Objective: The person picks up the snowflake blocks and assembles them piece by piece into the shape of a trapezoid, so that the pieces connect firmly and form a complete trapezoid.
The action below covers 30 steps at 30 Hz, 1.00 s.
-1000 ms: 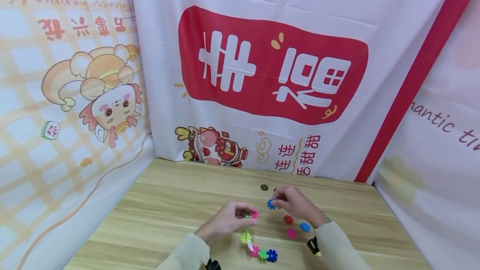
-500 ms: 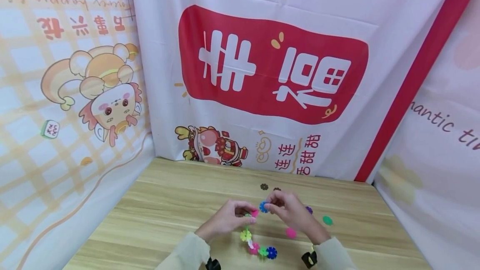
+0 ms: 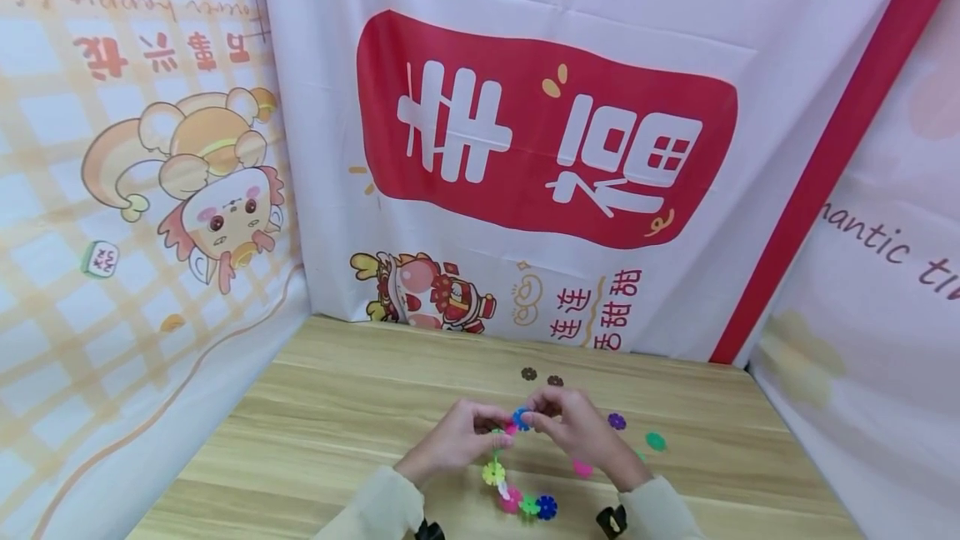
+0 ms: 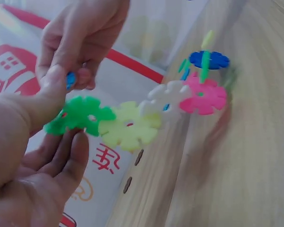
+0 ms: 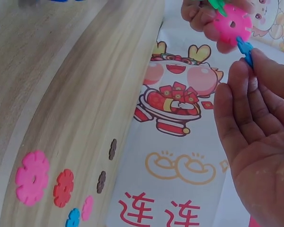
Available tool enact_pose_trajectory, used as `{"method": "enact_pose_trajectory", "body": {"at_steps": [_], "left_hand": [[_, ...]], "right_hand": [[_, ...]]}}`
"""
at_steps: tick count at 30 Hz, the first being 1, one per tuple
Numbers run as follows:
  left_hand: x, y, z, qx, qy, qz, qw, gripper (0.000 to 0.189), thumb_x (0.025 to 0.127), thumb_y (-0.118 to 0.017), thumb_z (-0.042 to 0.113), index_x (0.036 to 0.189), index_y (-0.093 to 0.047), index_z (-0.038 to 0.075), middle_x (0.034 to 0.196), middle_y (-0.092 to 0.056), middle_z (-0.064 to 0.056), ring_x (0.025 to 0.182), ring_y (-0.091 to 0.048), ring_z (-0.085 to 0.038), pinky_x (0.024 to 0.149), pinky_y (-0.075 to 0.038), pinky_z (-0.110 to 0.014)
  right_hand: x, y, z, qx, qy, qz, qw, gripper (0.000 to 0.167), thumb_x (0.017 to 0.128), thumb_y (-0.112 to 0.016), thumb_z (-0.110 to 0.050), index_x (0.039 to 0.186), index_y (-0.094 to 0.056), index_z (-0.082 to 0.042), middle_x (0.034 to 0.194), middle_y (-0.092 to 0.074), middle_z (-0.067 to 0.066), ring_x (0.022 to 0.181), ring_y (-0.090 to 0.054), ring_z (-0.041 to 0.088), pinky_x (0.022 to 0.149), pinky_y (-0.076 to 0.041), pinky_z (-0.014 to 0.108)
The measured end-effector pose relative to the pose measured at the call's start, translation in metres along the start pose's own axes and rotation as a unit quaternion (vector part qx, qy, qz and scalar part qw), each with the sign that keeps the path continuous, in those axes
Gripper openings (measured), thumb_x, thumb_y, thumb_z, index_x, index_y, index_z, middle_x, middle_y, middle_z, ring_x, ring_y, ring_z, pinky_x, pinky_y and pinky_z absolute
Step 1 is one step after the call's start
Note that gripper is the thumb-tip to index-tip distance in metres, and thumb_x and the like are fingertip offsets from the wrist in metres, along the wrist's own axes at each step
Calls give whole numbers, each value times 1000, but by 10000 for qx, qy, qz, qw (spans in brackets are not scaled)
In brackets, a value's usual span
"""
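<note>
My left hand [image 3: 457,437] pinches the end of a chain of notched plastic snowflake discs. At that end sit a pink disc [image 5: 233,23] and a green disc [image 4: 80,113]. From there the chain runs down through a yellow disc [image 4: 130,125], a white disc [image 4: 166,100] and another pink disc [image 4: 204,94] to a dark blue disc [image 3: 547,507]. Between thumb and fingertips, my right hand [image 3: 573,432] pinches a light blue disc [image 5: 244,51]. Its edge meets the rim of the held pink disc, slots facing.
On the wooden table [image 3: 337,407], two brown discs [image 3: 528,374] lie toward the back. Purple [image 3: 617,421], green [image 3: 656,441], pink [image 3: 582,467] and red [image 5: 63,187] discs lie loose around my right forearm. Printed cloth walls [image 3: 547,132] stand behind and at both sides.
My right hand has moved left with the light blue disc, bringing it up to the pink disc. The left hand has stayed nearly in place, gripping the chain.
</note>
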State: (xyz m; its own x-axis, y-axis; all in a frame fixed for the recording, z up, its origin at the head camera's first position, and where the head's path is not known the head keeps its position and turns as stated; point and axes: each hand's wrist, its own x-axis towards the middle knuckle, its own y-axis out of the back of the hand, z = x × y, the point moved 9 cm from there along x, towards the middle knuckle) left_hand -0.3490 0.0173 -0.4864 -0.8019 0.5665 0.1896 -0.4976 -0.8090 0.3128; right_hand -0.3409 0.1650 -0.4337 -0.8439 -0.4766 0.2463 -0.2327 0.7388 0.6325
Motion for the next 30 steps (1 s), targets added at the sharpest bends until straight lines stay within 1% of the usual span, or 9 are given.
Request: {"method": "enact_pose_trajectory", "body": {"at_steps": [3,6,11,13,15,18,21,25,30], "left_hand": [[0,-2,6,160,-195,143,9996,22,94,-78,12,116,-80,12,108,-78,-21,87,-69,-6,81,-60,-21],[1,-2,10,265,-261,237,9990,21,92,-80,17,112,-81,12,106,-79,-19,88,-69,-6,83,-60,-22],[5,-3,12,184,-27,51,9998,22,94,-81,27,111,-80,13,100,-79,-4,88,-71,-9,82,-61,-23],[8,-3,10,145,111,-17,9998,23,97,-79,32,113,-79,16,102,-78,3,91,-72,-11,84,-61,-23],[10,-3,9,129,183,-13,9997,22,99,-76,35,114,-78,19,103,-77,5,94,-71,-12,86,-60,-23],[11,-1,6,92,247,101,9996,20,100,-74,37,113,-77,23,103,-76,5,96,-71,-13,87,-60,-24],[13,-1,5,11,217,191,9996,15,100,-74,35,109,-76,22,99,-76,3,91,-71,-14,83,-60,-25],[14,0,2,-66,209,199,9996,12,101,-73,30,107,-76,20,96,-76,1,85,-70,-14,80,-60,-25],[13,3,1,-19,213,219,9995,13,101,-73,29,108,-75,19,98,-76,1,85,-70,-13,79,-61,-25]], "right_hand": [[2,1,1,9,-67,31,10000,5,98,-76,-19,98,-75,-14,90,-75,-1,78,-69,7,69,-62,25],[4,2,1,73,-70,-14,9999,5,97,-77,-20,96,-75,-16,88,-75,-1,76,-69,9,68,-62,26],[7,5,-1,131,73,-241,9996,4,97,-77,-18,97,-77,-14,87,-76,1,76,-70,11,68,-63,27],[8,5,-3,51,110,-443,9989,4,98,-76,-17,98,-77,-13,88,-76,0,77,-69,8,71,-63,29],[9,4,-5,-62,109,-697,9975,5,98,-75,-17,100,-78,-14,89,-75,-2,78,-68,6,72,-63,29],[12,3,-7,-226,77,-1031,9944,6,100,-74,-19,102,-78,-17,89,-74,-5,78,-68,6,73,-62,27],[13,8,-9,-388,117,-1191,9921,7,100,-73,-19,104,-79,-17,93,-76,-6,81,-70,6,75,-62,24],[11,20,-5,-658,25,-1217,9904,9,99,-75,-17,107,-78,-16,99,-78,-5,88,-73,7,79,-62,21],[3,39,18,-1080,-322,-1081,9877,11,96,-78,-13,107,-76,-13,95,-76,-4,85,-71,9,76,-60,20]]}}
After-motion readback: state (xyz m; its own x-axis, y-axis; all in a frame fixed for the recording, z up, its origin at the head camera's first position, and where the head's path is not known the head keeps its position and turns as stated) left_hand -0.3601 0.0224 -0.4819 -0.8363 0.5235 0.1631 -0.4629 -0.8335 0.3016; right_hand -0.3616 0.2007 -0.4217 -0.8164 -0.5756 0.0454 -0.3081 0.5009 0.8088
